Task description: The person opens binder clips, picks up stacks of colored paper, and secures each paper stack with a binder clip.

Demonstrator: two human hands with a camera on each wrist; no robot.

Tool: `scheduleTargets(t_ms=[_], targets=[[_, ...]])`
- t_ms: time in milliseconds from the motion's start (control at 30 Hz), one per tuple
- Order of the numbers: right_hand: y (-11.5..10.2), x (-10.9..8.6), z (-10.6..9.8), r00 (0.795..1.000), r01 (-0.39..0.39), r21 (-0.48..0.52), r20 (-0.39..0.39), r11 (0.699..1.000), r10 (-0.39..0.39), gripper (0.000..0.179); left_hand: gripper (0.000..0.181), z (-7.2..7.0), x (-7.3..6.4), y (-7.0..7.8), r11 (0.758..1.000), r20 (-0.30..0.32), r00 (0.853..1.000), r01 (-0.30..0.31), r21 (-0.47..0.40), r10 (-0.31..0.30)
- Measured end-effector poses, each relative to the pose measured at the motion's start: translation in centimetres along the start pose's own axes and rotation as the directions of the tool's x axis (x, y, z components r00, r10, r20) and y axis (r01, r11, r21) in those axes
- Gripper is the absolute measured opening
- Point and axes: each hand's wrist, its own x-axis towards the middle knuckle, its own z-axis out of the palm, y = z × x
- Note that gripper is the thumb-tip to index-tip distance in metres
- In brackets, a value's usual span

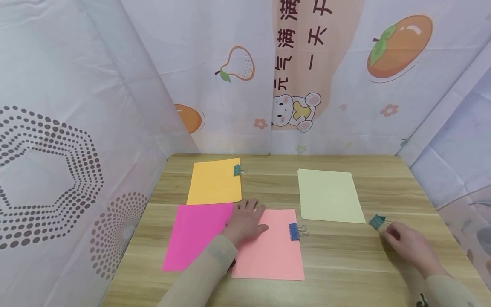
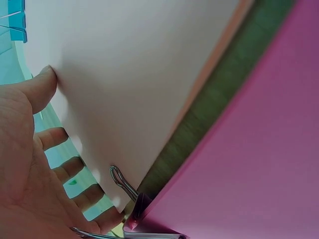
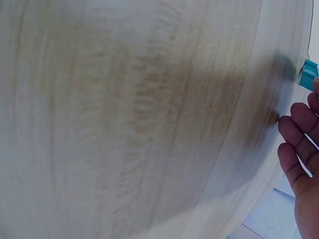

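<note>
At the right, my right hand pinches a teal binder clip by its wire handles, close to the lower right corner of a pale yellow paper stack. My left hand lies with fingers spread over the upper left part of a salmon pink paper stack. A blue binder clip grips that stack's right edge. Beside the left hand lies a magenta paper stack. The left wrist view shows a dark binder clip on its edge, mostly hidden by the hand in the head view.
Behind the magenta stack lies an orange-yellow paper stack with a teal binder clip on its right edge. All rest on a wood-grain table. Printed curtains hang along the back and sides.
</note>
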Motion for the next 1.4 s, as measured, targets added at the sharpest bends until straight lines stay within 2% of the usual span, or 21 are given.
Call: scheduleTargets(t_ms=[533,800,1000,1133,1400], targets=[[0.1,-0.5,0.3,1.0,0.009,0.004,-0.023,1.0,-0.009,0.014,0.063,0.2,-0.3,-0.2,0.999,-0.028,0.999,-0.038,-0.002,0.038],[0.2,-1.3,0.0,0.998,-0.023,0.08,-0.056,0.997,0.027,0.046,0.061,1.0,0.1,-0.5,0.998,-0.05,0.998,-0.05,-0.023,0.049],[0.4,-1.3,0.2,0.99,0.024,0.088,-0.14,0.996,-0.011,0.054,0.062,0.8,0.0,-0.5,0.999,-0.047,0.998,-0.046,-0.019,0.045],[0.5,-1.2,0.3,0.985,0.034,0.079,-0.169,0.996,-0.021,0.063,0.062,0.4,-0.2,-0.3,0.999,-0.04,0.998,-0.039,-0.019,0.038],[1.0,-1.3,0.7,0.99,0.037,0.068,-0.14,0.997,-0.027,0.077,0.064,0.3,-0.2,-0.3,0.999,-0.026,0.999,-0.031,-0.017,0.031]])
